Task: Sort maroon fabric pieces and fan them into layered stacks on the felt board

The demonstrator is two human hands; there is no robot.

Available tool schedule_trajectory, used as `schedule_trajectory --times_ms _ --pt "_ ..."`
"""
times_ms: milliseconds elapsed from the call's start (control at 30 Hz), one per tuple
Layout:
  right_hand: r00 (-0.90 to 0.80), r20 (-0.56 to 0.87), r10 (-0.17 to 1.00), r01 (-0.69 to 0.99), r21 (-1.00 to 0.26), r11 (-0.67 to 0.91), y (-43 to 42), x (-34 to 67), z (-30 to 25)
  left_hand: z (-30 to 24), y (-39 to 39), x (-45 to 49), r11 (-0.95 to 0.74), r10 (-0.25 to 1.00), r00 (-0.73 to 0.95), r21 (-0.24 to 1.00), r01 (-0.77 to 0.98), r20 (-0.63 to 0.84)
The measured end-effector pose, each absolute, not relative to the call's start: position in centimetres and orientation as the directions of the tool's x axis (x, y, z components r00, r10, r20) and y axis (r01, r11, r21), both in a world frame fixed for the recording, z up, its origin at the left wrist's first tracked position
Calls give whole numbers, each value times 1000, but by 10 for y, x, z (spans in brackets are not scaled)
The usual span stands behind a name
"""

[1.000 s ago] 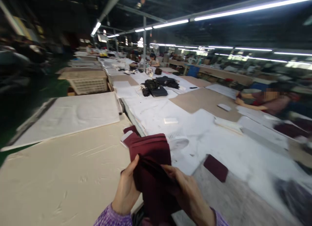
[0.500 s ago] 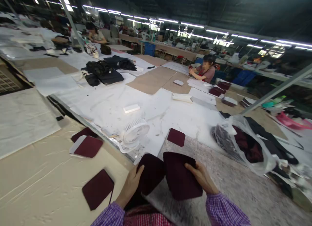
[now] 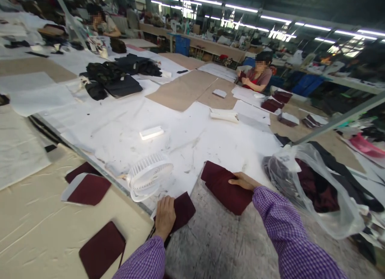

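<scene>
My left hand [image 3: 165,215] lies flat, fingers down, on a small maroon fabric piece [image 3: 183,209] at the near table edge. My right hand [image 3: 243,181] reaches forward and rests with fingers curled on a larger stack of maroon fabric pieces [image 3: 225,186] laid on the grey surface. Both sleeves are purple check. Two more maroon pieces lie on the beige sheet to the left, one [image 3: 101,249] near me and one on a white backing [image 3: 88,188]. A small white fan [image 3: 148,177] stands just beyond my left hand.
A clear plastic bag [image 3: 315,186] with dark and maroon cloth sits to the right. A white box [image 3: 151,132] and a pile of black garments [image 3: 112,80] lie farther out. A seated person [image 3: 258,75] works across the table with maroon stacks [image 3: 275,103]; another person [image 3: 102,23] sits far left.
The bundle held up in both hands a second ago has come down and split. My right hand has carried the larger stack forward onto the table; my left hand presses the smaller piece down.
</scene>
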State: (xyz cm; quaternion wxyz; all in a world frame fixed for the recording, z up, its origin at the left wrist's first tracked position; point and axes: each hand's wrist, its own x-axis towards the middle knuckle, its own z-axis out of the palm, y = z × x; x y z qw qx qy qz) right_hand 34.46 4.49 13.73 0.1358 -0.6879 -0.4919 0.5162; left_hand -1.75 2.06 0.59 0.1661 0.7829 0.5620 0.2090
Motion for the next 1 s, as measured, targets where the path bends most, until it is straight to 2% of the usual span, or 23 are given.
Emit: schedule_trajectory --times_ms 100,267,333,600,1000 --pt "-9 -620 785 641 -606 -471 82 357 118 -2 20 -19 -340 941 304 432 835 151" --pt "25 -653 757 805 -435 -402 122 367 90 -8 21 -20 -404 911 363 248 880 197" --pt "42 -653 756 854 -369 -367 130 368 82 -7 21 -20 -407 909 367 221 886 199" --pt "73 -651 756 937 -216 -276 138 367 67 -3 21 -19 -410 909 372 240 880 190" --pt "132 -636 760 962 -103 -253 141 356 69 -6 22 -20 -420 904 380 239 876 198"
